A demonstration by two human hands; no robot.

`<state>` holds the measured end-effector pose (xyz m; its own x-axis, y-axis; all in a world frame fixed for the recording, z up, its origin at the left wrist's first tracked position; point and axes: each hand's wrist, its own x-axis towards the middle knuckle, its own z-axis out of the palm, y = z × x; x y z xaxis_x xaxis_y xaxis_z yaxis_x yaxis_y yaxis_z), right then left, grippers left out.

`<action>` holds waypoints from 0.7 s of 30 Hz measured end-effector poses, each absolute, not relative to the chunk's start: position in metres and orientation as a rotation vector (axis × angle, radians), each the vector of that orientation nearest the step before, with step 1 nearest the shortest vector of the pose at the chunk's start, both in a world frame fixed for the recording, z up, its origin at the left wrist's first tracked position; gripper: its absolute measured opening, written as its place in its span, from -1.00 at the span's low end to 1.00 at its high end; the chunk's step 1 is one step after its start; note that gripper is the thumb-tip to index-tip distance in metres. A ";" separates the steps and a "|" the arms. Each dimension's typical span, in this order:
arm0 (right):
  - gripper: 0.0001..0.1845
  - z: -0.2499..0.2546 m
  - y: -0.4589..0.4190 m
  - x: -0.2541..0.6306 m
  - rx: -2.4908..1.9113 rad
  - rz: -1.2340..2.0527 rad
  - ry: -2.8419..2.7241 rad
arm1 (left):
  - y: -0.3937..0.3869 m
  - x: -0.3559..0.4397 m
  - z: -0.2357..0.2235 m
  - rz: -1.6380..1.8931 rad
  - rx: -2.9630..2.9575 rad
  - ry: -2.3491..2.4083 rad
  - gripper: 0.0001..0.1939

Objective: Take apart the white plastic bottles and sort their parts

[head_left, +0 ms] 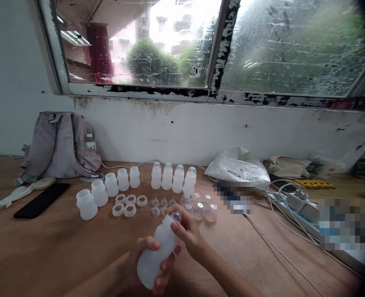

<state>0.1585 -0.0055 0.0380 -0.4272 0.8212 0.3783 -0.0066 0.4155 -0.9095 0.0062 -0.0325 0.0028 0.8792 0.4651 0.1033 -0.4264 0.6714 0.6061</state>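
Note:
My left hand [153, 258] wraps round the body of a frosted white baby bottle [157, 253], which tilts up to the right over the front of the table. At the bottle's mouth, the fingers of my right hand [187, 231] close on a clear bottle nipple [176, 217], partly covered by them. Beyond my hands are several white collar rings [129, 209], with more clear nipples [155, 211] just to their right. Several clear dome caps [210, 213] stand behind my right hand. Open bottle bodies [86, 205] line up at the left, and several capped bottles [178, 179] stand upright at the back.
On the left lie a grey backpack [57, 144] and a black phone [42, 201]. A silvery plastic bag [238, 167] rests against the wall. Along the right run white cables [275, 251] and a power strip [309, 229]. A wall with a window [139, 45] closes off the back.

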 end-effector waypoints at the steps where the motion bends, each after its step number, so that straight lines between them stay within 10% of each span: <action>1: -0.64 0.037 -0.001 0.159 -0.707 1.103 -1.729 | -0.030 0.002 0.003 0.518 0.659 0.008 -0.61; 21: -0.70 0.038 0.021 0.165 -0.842 1.355 -1.316 | -0.015 -0.009 0.012 0.549 0.828 0.504 -0.38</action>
